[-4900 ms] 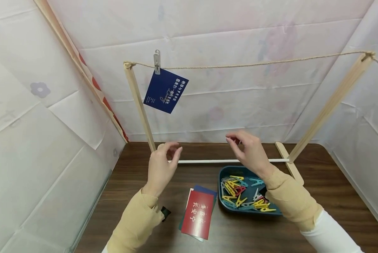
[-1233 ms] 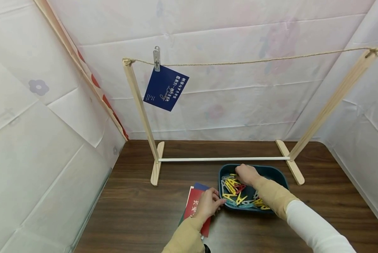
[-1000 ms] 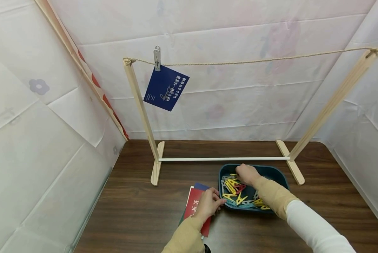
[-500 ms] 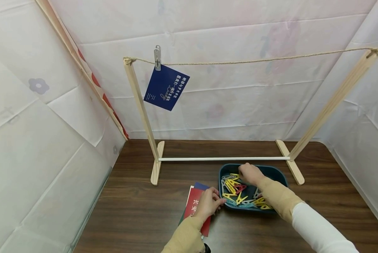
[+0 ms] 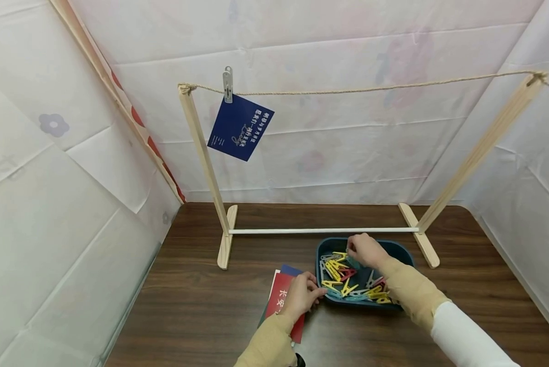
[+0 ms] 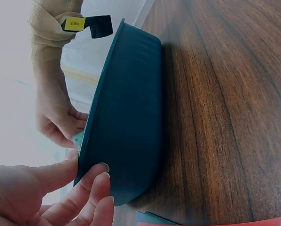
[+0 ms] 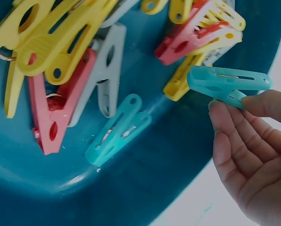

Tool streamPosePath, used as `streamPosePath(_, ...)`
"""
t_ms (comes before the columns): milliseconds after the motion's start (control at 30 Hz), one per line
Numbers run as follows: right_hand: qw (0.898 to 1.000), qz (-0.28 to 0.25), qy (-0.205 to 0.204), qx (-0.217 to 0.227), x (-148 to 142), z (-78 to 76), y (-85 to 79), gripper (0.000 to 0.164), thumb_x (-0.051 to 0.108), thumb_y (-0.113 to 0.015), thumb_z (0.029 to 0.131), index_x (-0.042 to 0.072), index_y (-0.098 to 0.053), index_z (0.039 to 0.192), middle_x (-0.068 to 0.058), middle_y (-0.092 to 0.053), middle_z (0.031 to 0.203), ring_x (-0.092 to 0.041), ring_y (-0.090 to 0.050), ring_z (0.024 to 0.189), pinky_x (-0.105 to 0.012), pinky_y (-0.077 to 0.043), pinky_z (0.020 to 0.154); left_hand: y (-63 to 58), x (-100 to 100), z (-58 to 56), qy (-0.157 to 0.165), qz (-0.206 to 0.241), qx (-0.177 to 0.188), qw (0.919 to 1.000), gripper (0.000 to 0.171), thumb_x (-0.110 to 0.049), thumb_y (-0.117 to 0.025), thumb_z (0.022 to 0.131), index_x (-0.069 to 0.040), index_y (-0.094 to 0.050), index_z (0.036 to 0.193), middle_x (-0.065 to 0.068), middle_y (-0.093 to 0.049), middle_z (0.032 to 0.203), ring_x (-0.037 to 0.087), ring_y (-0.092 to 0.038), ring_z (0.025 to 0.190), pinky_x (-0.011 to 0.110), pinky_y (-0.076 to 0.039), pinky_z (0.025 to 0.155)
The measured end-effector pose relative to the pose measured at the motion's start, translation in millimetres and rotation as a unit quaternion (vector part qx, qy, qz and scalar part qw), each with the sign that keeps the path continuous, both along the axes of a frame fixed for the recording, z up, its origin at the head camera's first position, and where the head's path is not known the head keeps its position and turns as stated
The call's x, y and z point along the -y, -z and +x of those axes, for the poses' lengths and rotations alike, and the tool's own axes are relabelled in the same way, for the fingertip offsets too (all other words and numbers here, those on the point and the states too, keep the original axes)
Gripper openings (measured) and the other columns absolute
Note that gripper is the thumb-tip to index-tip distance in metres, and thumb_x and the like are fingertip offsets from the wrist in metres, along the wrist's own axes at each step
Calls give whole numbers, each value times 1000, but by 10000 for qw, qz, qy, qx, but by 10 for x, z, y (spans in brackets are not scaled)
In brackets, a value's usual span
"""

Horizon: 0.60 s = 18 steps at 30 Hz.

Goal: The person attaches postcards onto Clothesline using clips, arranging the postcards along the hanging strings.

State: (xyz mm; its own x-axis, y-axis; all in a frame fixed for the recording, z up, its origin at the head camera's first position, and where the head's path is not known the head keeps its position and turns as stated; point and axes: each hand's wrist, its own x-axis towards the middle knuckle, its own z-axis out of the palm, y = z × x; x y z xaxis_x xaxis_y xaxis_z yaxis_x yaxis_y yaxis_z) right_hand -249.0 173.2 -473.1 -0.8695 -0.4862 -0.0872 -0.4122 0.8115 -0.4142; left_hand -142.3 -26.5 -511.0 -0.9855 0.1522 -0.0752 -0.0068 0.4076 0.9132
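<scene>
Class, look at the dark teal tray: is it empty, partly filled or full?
Partly filled: yellow, red, grey and teal clothespins lie in the tray, with bare floor showing between them.

1. Counter [image 5: 178, 326], one, before me: dark brown, wood-grained, the grain running mostly crosswise; far right corner rounded; near edge outside my view.
2. Feet, pale wood, two, rounded ends, set toward the back, well apart: left foot [image 5: 225, 255] and right foot [image 5: 426, 247].
3. White bar [image 5: 324, 231], one, joining the feet; whether it touches the counter, I cannot tell.
4. Tray [image 6: 128, 103], dark teal, one, rounded corners, standing upright in front of the bar, near the right foot.
5. Cards [image 5: 279, 306], one skewed stack, just left of the tray: red uppermost, blue, white and green edges showing; partly hidden from me.
</scene>
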Motion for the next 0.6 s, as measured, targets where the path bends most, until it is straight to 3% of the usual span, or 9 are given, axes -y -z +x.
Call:
streamPosePath(200,9996,-292,40,56,-58,21,-85,7,6,-54,85,5,-60,82,1,-52,67,-10,-45,54,-28,-39,51,10,-9,-5,0,-37,-38,10000,22,-12,-66,80,3,-52,88,10,-62,62,16,-56,49,23,-40,38)
streamPosePath(600,9922,-1150,306,-371,-120,146,-176,5,7,-56,84,7,-62,83,2,-56,70,-9,-52,61,-28,-43,56,-5,-5,-9,-49,75,71,9999,23,-12,-67,78,3,-52,87,5,-60,59,21,-57,51,23,-41,39)
